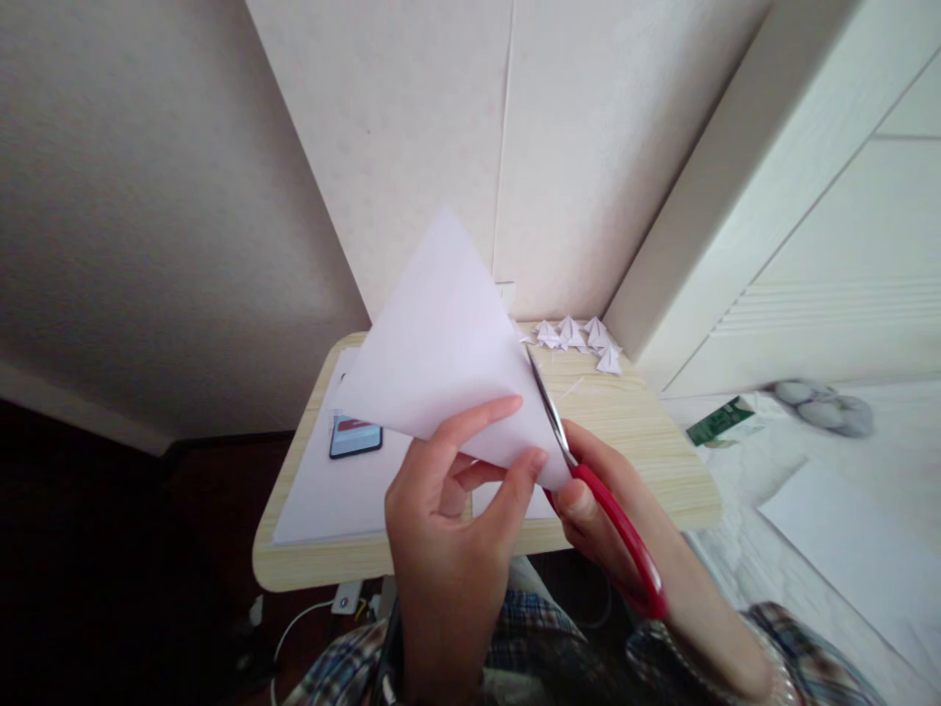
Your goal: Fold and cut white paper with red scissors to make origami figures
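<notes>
A white sheet of paper (441,333), folded to a triangle, stands tilted above the table with its point upward. My left hand (460,510) pinches its lower edge between thumb and fingers. In my right hand (610,500) is a pair of scissors (624,534) with red handles, gripped with the thumb through a loop. The metal blades lie along the paper's right edge, near its lower right corner. Whether they are closed on the paper I cannot tell. Part of the right hand's fingers is hidden behind the handles.
Several small folded paper pieces (571,333) sit at the back right of the wooden table (662,480). A phone (356,434) lies on white paper sheets (316,505) at the left. To the right, a green-and-white box (720,422) rests on a pale surface. Walls rise behind the table.
</notes>
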`<action>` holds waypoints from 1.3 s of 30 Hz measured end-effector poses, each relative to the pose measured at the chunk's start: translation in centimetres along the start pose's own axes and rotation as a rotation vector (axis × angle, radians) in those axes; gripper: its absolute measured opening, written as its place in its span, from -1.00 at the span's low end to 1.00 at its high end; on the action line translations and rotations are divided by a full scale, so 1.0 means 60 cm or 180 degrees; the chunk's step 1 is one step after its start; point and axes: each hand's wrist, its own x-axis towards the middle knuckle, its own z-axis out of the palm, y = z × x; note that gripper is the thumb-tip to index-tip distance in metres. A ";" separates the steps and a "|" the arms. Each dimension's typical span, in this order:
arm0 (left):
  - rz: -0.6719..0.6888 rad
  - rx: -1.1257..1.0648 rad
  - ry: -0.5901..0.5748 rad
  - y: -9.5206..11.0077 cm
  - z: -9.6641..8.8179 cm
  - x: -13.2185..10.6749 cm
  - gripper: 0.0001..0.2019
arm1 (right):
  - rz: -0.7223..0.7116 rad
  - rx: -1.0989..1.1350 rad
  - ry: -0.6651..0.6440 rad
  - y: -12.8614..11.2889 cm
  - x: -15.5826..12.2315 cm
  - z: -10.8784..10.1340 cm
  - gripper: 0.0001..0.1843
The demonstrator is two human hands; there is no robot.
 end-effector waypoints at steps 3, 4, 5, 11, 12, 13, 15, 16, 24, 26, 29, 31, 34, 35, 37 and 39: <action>-0.0080 -0.0034 0.0017 0.002 0.001 0.001 -0.71 | 0.0008 0.0008 -0.0015 0.003 0.002 -0.003 -0.35; -0.0093 -0.0044 0.0016 0.002 0.002 0.001 -0.71 | -0.0018 0.0002 -0.0007 0.003 0.002 -0.003 -0.35; -0.0093 -0.0059 -0.0002 0.001 0.002 0.001 -0.71 | -0.0039 -0.0006 0.0007 0.002 0.002 -0.003 -0.35; -0.0100 -0.0084 -0.0066 -0.004 0.001 0.002 -0.70 | 0.0110 -0.0009 0.0035 -0.002 -0.002 0.001 -0.33; -0.0090 -0.0081 -0.0072 -0.005 0.000 0.002 -0.70 | 0.0127 -0.0019 0.0031 -0.002 -0.002 0.002 -0.33; -0.0073 -0.0080 -0.0098 -0.005 -0.001 0.002 -0.70 | 0.0127 -0.0036 0.0027 -0.001 -0.002 0.003 -0.34; -0.0048 -0.0085 -0.0144 -0.007 -0.002 0.002 -0.70 | 0.0113 -0.0070 0.0028 0.002 -0.001 0.003 -0.34; -0.0044 -0.0095 -0.0149 -0.008 -0.002 0.001 -0.70 | 0.0101 -0.0077 0.0023 0.004 0.000 0.003 -0.34; -0.0203 0.0018 -0.0182 -0.025 0.006 0.000 -0.73 | 0.0067 -0.0073 0.0214 0.024 0.021 -0.009 -0.34; -0.0262 -0.0026 -0.0056 -0.033 0.009 0.007 -0.75 | 0.0122 -0.0349 0.0235 0.036 0.042 -0.016 -0.35; -0.0341 -0.0114 0.0078 -0.048 0.010 0.028 -0.75 | 0.0414 -0.1069 0.0230 0.069 0.086 -0.027 -0.45; -0.0354 -0.0088 0.0067 -0.062 0.006 0.047 -0.76 | 0.0522 -0.1335 0.0284 0.098 0.115 -0.032 -0.56; -0.0368 -0.0023 -0.0155 -0.086 -0.005 0.079 -0.77 | 0.0531 -0.1805 0.0372 0.145 0.145 -0.036 -0.63; -0.0373 -0.0007 -0.0251 -0.094 -0.009 0.090 -0.77 | 0.0494 -0.1941 0.0374 0.160 0.151 -0.036 -0.68; -0.0317 0.0077 -0.0367 -0.111 -0.018 0.111 -0.77 | 0.0422 -0.2184 0.0376 0.187 0.158 -0.036 -0.74; -0.0287 0.0180 -0.0544 -0.127 -0.026 0.131 -0.79 | 0.0340 -0.2364 0.0339 0.207 0.164 -0.036 -0.78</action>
